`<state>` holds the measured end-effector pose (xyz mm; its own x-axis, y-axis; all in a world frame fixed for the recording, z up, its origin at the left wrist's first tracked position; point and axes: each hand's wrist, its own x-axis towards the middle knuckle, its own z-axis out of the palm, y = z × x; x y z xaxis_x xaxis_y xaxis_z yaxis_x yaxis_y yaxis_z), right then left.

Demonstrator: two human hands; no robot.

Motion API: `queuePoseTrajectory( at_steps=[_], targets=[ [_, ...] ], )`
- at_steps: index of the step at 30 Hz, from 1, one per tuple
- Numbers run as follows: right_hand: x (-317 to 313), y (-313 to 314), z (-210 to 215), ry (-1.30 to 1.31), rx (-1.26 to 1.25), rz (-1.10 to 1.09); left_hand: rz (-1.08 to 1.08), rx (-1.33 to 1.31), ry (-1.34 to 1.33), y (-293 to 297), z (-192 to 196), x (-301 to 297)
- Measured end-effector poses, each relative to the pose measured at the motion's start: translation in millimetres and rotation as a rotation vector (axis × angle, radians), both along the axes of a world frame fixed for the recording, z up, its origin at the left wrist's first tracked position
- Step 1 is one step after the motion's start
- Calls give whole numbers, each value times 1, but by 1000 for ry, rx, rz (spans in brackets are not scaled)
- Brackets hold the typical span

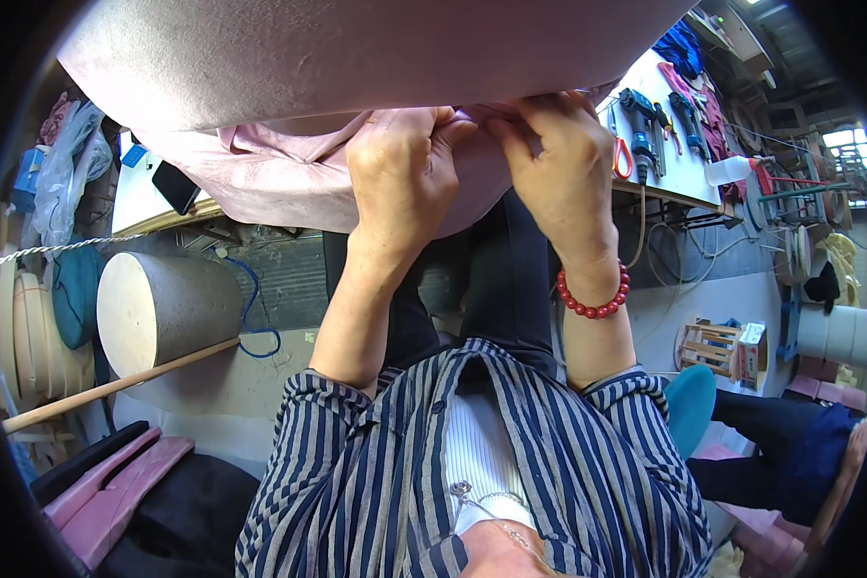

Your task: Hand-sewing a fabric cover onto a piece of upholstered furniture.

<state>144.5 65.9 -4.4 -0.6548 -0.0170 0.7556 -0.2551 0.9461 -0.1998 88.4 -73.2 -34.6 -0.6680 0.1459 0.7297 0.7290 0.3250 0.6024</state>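
A large padded piece covered in pink velvety fabric (356,58) fills the top of the view, close in front of me. Below its edge hangs a loose fold of pink cloth (284,178). My left hand (403,173) is closed, its thumb and fingers pinching the cloth along that edge. Beside it, a little apart, my right hand (561,159) grips the same cloth, fingers bent and the tips partly hidden under the padded edge. A red bead bracelet (594,308) circles my right wrist.
Right, a white worktable (679,178) carries power tools (639,120), red-handled scissors (621,159) and a white bottle (729,170). Left are a dark phone (174,188), a pale cylinder (169,308) and a wooden pole (125,383). Another person's dark-clothed leg (775,424) shows lower right.
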Motion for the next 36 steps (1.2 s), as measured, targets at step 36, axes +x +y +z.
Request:
queuePoseTrajectory(
  at_steps=[36],
  targets=[
    [-6,-1,-14,130,-134,-7,108,-18,132,-9,-17,-15]
  ],
)
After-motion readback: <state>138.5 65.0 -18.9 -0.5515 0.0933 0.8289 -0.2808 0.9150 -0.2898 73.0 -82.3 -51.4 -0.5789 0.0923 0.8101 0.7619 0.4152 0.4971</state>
